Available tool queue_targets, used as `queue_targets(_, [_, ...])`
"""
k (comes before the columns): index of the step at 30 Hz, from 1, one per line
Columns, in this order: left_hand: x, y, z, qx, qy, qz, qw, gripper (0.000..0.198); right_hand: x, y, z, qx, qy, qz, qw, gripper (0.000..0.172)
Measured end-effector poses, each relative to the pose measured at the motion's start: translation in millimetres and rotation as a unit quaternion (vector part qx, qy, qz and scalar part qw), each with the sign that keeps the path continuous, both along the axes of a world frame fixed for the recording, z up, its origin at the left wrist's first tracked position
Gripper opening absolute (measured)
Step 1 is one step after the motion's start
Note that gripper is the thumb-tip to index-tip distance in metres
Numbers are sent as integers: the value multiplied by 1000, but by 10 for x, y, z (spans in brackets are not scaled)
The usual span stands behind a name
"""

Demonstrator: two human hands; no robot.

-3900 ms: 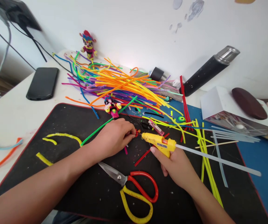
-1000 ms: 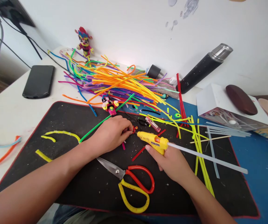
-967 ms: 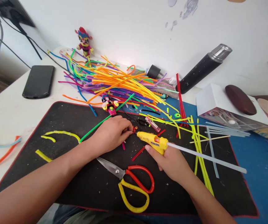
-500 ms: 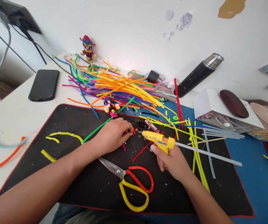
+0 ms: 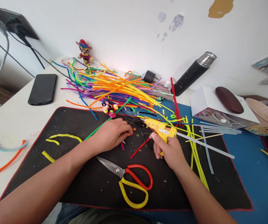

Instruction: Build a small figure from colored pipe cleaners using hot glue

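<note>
My right hand (image 5: 168,149) is wrapped round the handle of a yellow hot glue gun (image 5: 160,128), with a long clear glue stick (image 5: 205,144) sticking out of its back. The gun's nozzle points left and away from me, a little beyond my left hand. My left hand (image 5: 114,134) is closed in a pinch on a small red piece (image 5: 131,133), mostly hidden by the fingers; it looks like bent pipe cleaner. Just beyond that hand lies a small pipe-cleaner figure (image 5: 110,109). Scissors (image 5: 122,174) with red and yellow handles rest on the black mat (image 5: 82,183) nearer to me.
A heap of coloured pipe cleaners (image 5: 120,85) spreads along the wall, beside another figure (image 5: 85,53). A phone (image 5: 43,89) lies at left. On the right are a black flask (image 5: 193,74), a white box (image 5: 222,107), yellow pipe cleaners (image 5: 198,155) and spare glue sticks (image 5: 220,128).
The glue gun's nozzle has moved away from the small red piece and now points further toward the back. My left hand keeps its pinch in nearly the same place. The view has shifted slightly.
</note>
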State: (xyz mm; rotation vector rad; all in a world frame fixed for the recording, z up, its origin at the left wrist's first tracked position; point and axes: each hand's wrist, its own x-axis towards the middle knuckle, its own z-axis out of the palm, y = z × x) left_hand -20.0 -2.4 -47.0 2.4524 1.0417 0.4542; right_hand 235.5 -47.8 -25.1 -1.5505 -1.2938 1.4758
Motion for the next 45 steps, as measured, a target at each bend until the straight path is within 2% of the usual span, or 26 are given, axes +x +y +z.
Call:
queue_targets(8, [-25, 23, 36, -76, -18, 30, 996, 13, -4, 28, -132, 14, 3, -9, 1000, 60])
queue_targets(13, [-26, 39, 68, -112, -21, 48, 992, 12, -23, -39, -200, 32, -7, -14, 999, 46])
queue_targets(17, [-28, 18, 136, -150, -74, 74, 983, 11, -5, -64, -233, 33, 8, -20, 999, 45])
queue_targets(20, [-43, -45, 265, -97, -77, 89, 988, 14, 11, -63, -234, 33, 25, -24, 999, 45])
queue_targets(23, [-40, -128, 437, -17, -19, 43, 999, 16, 19, -63, -226, 31, 44, -26, 998, 45])
queue_targets(26, [37, -166, 540, -14, 33, 35, 999, 12, 27, -65, -216, 27, 47, -23, 998, 46])
queue_targets(29, [192, -131, 510, -13, 83, 45, 995, 10, 33, -67, -197, 23, 46, -23, 998, 48])
queue_targets(34, [421, -38, 376, 33, 145, 24, 989, 13, 36, -79, -155, 15, 57, -25, 998, 51])
queue_targets(45, [535, -47, 280, 66, 193, -14, 979, 19, 38, -102, -95, -6, 7, 0, 1000, 47])
